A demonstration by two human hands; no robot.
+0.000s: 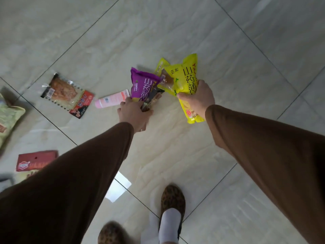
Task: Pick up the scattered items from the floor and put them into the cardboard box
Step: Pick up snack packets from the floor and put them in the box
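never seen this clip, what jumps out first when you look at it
Two bright snack bags at centre: a purple bag gripped in the left hand and a yellow bag in the right hand. On the tiled floor to their left lie a pink tube and a clear meat-snack packet.

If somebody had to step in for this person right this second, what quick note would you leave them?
Left hand: shut on the purple bag plus a dark packet.
Right hand: shut on the yellow bag and other packets.
On the floor: pink tube, clear meat pack, red pack, green bag.
The cardboard box is not in view.
Left: drop both handfuls in the box, then collect the four floor items.
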